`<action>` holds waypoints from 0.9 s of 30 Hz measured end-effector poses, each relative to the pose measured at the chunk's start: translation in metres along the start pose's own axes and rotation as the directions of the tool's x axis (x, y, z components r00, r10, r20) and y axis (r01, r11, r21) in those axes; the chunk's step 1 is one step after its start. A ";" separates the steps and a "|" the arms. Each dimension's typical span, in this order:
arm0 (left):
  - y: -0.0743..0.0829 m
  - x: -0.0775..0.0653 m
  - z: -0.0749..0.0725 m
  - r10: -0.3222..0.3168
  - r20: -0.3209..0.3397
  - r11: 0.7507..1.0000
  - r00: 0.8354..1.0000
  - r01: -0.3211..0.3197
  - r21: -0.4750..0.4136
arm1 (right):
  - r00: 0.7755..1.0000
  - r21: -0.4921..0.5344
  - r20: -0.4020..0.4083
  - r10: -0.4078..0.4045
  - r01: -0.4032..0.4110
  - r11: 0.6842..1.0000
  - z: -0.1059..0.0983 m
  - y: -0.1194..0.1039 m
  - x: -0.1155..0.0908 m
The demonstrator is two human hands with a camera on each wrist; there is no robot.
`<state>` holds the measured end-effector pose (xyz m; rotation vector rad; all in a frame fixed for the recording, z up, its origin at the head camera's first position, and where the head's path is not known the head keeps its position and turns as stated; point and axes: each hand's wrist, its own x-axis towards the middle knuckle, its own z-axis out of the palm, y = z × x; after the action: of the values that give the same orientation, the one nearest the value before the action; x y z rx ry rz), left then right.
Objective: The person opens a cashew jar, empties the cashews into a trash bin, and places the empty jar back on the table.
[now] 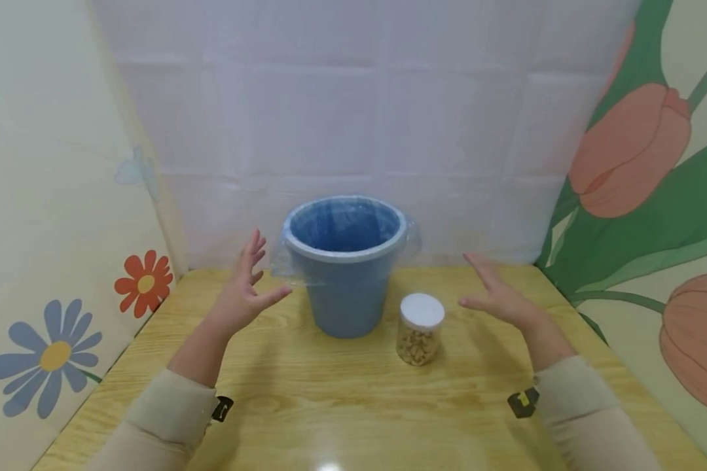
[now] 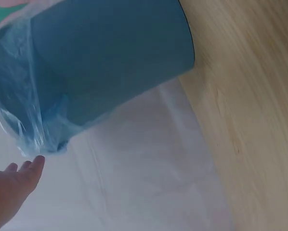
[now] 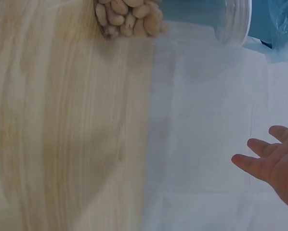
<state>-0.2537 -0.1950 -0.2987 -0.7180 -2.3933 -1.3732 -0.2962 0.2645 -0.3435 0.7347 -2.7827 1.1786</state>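
A blue bucket [image 1: 349, 288] stands upright toward the back of the table, with a clear plastic bag [image 2: 35, 110] lining it and folded over its rim. My left hand [image 1: 244, 288] is held in the air to the bucket's left, fingers spread, touching nothing. To the right, my right hand [image 1: 501, 294] hovers with its fingers extended and holds nothing. Between that hand and the bucket sits a clear jar [image 1: 419, 330] with a white lid; pale nuts, which look like cashews [image 3: 129, 18], fill its lower part.
The wood-grain table [image 1: 330, 405] meets a white sheet [image 1: 353, 118] hanging behind the bucket. Flower-painted panels [image 1: 636, 157] rise at both sides. Dark wrist straps [image 1: 523, 402] show at the sleeve cuffs.
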 end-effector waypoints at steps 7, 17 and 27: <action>-0.009 -0.004 0.024 0.108 -0.100 0.978 0.989 -0.124 -0.166 | 1.000 0.058 0.012 0.010 -0.011 0.998 0.013 0.000 0.001; 0.002 -0.015 0.068 0.239 -0.031 0.944 0.971 -0.239 -0.226 | 0.997 0.144 0.064 -0.040 0.030 0.989 0.027 0.001 0.002; 0.022 -0.018 0.101 0.198 0.082 0.955 0.977 -0.173 -0.243 | 0.994 0.190 0.107 -0.012 -0.008 0.982 0.039 0.004 0.007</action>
<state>-0.2270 -0.1038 -0.3427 -1.0738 -2.1923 -1.5874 -0.2980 0.2375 -0.3730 0.8387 -2.7798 1.4624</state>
